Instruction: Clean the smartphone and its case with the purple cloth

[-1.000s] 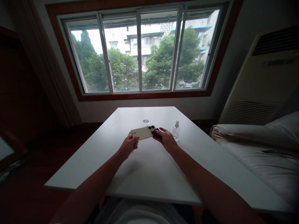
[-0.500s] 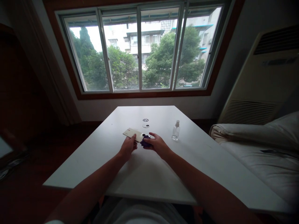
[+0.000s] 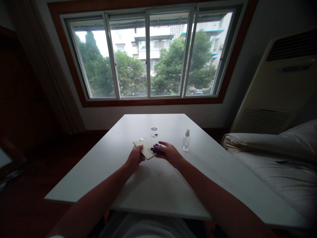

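A pale, cream-coloured smartphone (image 3: 146, 149) is gripped along its near edge by my left hand (image 3: 135, 158), thumb on top. Its back faces up, with the camera end pointing right toward my other hand. Bunched in my right hand (image 3: 171, 154) is a dark purple cloth (image 3: 158, 148), which touches the phone's camera area and covers part of it. The index finger of that hand reaches out above the cloth. Both hands are held over the white table (image 3: 148, 185).
To the right stands a clear spray bottle (image 3: 185, 141) holding some liquid. Two small round flat pieces (image 3: 154, 135) lie on the table beyond the phone. A pale sofa (image 3: 267, 148) is beside the table's right edge, and a window (image 3: 148, 59) is behind the far end.
The phone has turned, its camera end swinging down toward me. The cloth has shifted slightly up and to the right, still at the camera area. Both hands keep their hold.
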`<move>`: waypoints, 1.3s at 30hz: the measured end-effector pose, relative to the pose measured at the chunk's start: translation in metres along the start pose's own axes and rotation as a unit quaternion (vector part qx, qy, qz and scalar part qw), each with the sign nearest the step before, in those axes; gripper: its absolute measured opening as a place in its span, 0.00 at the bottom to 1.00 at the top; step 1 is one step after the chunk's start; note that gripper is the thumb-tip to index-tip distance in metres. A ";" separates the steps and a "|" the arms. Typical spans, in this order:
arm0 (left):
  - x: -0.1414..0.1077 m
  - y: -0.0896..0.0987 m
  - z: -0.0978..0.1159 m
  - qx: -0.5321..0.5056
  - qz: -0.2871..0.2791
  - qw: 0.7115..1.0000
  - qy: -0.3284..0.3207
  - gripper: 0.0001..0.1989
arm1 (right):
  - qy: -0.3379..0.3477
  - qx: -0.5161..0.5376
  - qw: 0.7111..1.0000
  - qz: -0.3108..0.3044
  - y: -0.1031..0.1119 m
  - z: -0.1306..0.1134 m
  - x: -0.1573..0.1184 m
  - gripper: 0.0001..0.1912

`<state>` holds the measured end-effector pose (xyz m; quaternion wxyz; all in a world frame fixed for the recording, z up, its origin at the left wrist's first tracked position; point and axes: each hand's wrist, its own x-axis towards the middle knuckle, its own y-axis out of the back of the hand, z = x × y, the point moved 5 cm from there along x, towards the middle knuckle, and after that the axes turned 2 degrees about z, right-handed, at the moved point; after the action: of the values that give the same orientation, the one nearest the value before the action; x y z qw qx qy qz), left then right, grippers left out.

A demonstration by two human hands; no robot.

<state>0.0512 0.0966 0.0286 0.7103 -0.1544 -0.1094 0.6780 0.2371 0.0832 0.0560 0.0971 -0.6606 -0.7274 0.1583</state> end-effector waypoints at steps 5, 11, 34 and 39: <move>-0.010 -0.007 0.006 0.002 -0.005 1.000 0.016 0.22 | -0.038 -0.030 0.997 -0.053 -0.009 0.004 -0.008 0.42; -0.016 -0.009 0.012 0.016 0.014 1.000 0.006 0.23 | -0.052 -0.058 0.991 -0.108 -0.017 0.006 -0.015 0.46; -0.021 -0.018 0.001 0.076 -0.047 0.996 -0.015 0.21 | -0.050 -0.107 0.984 -0.130 -0.007 0.011 -0.008 0.46; -0.012 -0.009 -0.001 0.083 -0.014 0.996 -0.004 0.21 | -0.079 -0.097 0.980 -0.155 -0.009 0.014 -0.012 0.47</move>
<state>0.0595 0.0840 0.0313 0.7297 -0.0903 -0.0578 0.6753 0.2252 0.0691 0.0473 -0.0018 -0.5319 -0.8380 0.1219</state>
